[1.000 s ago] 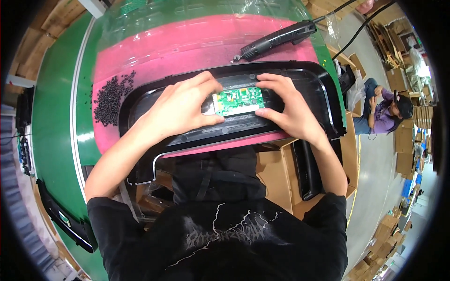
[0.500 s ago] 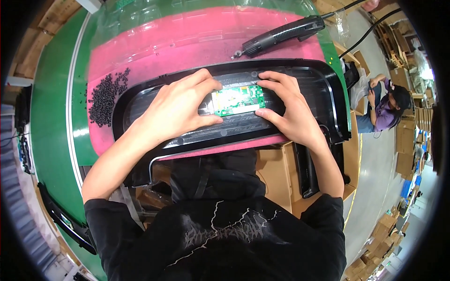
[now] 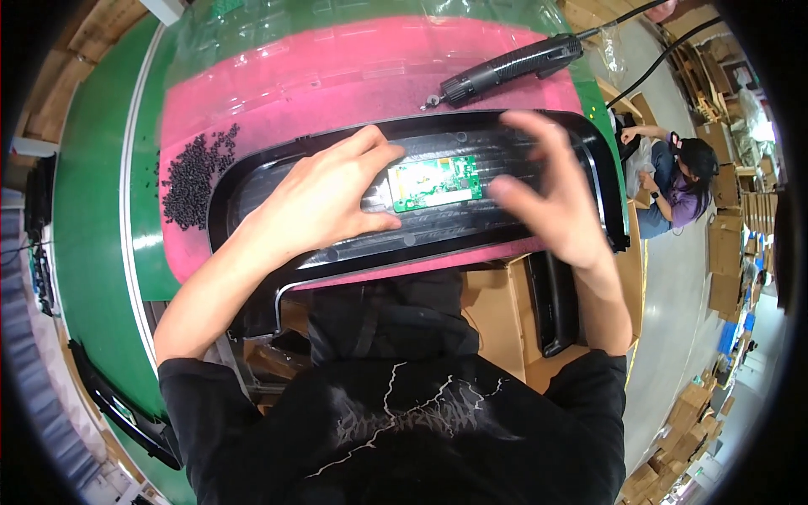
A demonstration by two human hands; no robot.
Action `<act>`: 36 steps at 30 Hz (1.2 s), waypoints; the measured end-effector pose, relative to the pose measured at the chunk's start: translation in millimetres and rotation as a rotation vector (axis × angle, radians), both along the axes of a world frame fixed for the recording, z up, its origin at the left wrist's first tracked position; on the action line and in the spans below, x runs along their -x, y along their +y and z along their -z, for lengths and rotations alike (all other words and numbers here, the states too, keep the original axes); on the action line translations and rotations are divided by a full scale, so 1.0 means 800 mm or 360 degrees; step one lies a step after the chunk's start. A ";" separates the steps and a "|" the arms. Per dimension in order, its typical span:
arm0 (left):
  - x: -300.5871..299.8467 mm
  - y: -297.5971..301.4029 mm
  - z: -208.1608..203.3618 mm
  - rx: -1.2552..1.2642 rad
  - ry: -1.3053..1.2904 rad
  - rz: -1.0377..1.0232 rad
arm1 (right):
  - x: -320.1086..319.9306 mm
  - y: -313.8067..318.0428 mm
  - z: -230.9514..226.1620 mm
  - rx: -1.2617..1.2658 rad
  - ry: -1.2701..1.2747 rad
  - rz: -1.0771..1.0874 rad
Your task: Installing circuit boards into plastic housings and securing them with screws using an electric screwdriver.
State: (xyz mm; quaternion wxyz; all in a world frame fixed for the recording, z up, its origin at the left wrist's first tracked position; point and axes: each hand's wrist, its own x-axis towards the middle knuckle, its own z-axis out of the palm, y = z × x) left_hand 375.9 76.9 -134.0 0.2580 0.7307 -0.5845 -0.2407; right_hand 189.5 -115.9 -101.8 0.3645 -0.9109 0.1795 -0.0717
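A green circuit board (image 3: 438, 195) lies in the middle of a long black plastic housing (image 3: 353, 249), its left part washed out by glare. My left hand (image 3: 324, 189) is beside the board's left end, thumb and forefinger spread apart around its corners; whether the fingertips touch it I cannot tell. To the right of the board, my right hand (image 3: 560, 202) is raised over the housing, blurred by motion, with thumb and fingers apart and nothing between them.
A black electric screwdriver (image 3: 509, 69) lies behind the housing on the pink mat (image 3: 337, 59). Many small black screws (image 3: 195, 181) are heaped at left. Below the table's right side stands a cardboard box (image 3: 497, 316) with black parts. At far right sits another person (image 3: 686, 181).
My right hand has let go of the board's right end and moved away to the right. The left hand stays by the left end. Housing and board have shifted slightly right.
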 end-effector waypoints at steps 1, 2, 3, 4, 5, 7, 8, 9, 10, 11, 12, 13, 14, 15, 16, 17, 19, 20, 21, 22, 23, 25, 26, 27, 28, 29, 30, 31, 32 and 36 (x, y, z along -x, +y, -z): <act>-0.002 0.000 -0.002 -0.0019 0.0031 0.0031 | -0.003 -0.015 -0.010 -0.0010 -0.0163 0.0156; -0.004 0.002 -0.001 -0.0017 0.0030 0.0030 | -0.016 -0.017 -0.018 -0.0308 -0.0440 0.0486; -0.005 0.004 0.000 -0.0026 0.0038 0.0021 | -0.027 -0.035 -0.024 -0.0338 -0.0505 0.0750; -0.008 0.003 0.001 -0.0024 0.0047 0.0029 | -0.043 -0.059 -0.022 -0.0668 -0.0838 0.0954; -0.009 0.002 -0.001 -0.0011 0.0046 0.0034 | -0.049 -0.097 -0.017 -0.0916 -0.0933 0.0999; -0.011 -0.002 -0.004 -0.0019 0.0071 0.0076 | -0.051 -0.181 0.001 -0.1291 -0.0778 0.1035; -0.014 -0.002 -0.001 -0.0011 0.0065 0.0074 | -0.068 -0.182 -0.002 -0.1286 -0.0784 0.1029; -0.016 -0.003 0.003 0.0024 0.0066 0.0087 | -0.085 -0.178 -0.005 -0.1512 -0.0664 0.1000; -0.019 -0.002 0.006 0.0057 0.0064 0.0090 | -0.102 -0.172 -0.008 -0.1738 -0.0532 0.0957; -0.020 -0.001 0.007 0.0065 0.0057 0.0079 | -0.114 -0.169 -0.007 -0.1687 -0.0537 0.0962; -0.021 -0.002 0.006 0.0067 0.0058 0.0094 | -0.124 -0.165 -0.006 -0.1636 -0.0543 0.0970; -0.023 0.000 0.008 0.0062 0.0060 0.0099 | -0.139 -0.144 -0.003 -0.1644 -0.0793 0.0863; -0.024 0.000 0.009 0.0067 0.0055 0.0092 | -0.154 -0.136 0.009 -0.1600 -0.1246 0.0679; -0.025 0.000 0.010 0.0079 0.0071 0.0098 | -0.160 -0.121 0.022 -0.1385 -0.1298 0.0613; -0.028 0.001 0.013 0.0089 0.0092 0.0092 | -0.169 -0.092 0.028 -0.1177 -0.1337 0.0539; -0.030 0.001 0.016 0.0113 0.0077 0.0100 | -0.169 -0.072 0.027 -0.1484 -0.1185 0.0490; -0.033 0.002 0.019 0.0164 0.0090 0.0064 | -0.175 -0.057 0.024 -0.1701 -0.1033 0.0445; -0.034 0.002 0.020 0.0212 0.0104 0.0030 | -0.176 -0.055 0.020 -0.1701 -0.1034 0.0440; -0.037 0.002 0.021 0.0212 0.0100 0.0027 | -0.173 -0.049 0.013 -0.1696 -0.1203 0.0347; -0.040 -0.001 0.021 0.0267 0.0194 0.0000 | -0.168 -0.044 0.000 -0.1674 -0.1372 0.0255; -0.041 -0.002 0.021 0.0309 0.0291 -0.0041 | -0.166 -0.030 -0.017 -0.1549 -0.1441 0.0274; -0.042 -0.007 0.010 0.0429 0.0538 -0.0100 | -0.149 -0.016 -0.045 -0.1798 -0.1476 0.0002; -0.043 -0.007 0.007 0.0437 0.0801 -0.0121 | -0.142 -0.012 -0.052 -0.1989 -0.1465 -0.0214; -0.042 -0.005 0.006 0.0432 0.0800 -0.0125 | -0.139 -0.001 -0.057 -0.1993 -0.1444 -0.0270; -0.039 -0.002 0.006 0.0461 0.1181 0.0004 | -0.137 0.011 -0.060 -0.1992 -0.1426 -0.0325; -0.037 -0.002 0.005 0.0486 0.1564 0.0141 | -0.137 0.026 -0.064 -0.1932 -0.1445 -0.0265; -0.039 -0.002 0.000 0.0424 0.1524 0.0251 | -0.136 0.033 -0.065 -0.2011 -0.1448 -0.0346; -0.043 0.000 -0.002 0.0365 0.1513 0.0313 | -0.133 0.035 -0.066 -0.2040 -0.1420 -0.0452; -0.047 0.003 -0.002 0.0306 0.1503 0.0374 | -0.132 0.035 -0.066 -0.2068 -0.1390 -0.0559; -0.052 0.003 0.000 0.0274 0.1401 0.0240 | -0.134 0.027 -0.062 -0.2064 -0.1257 -0.0886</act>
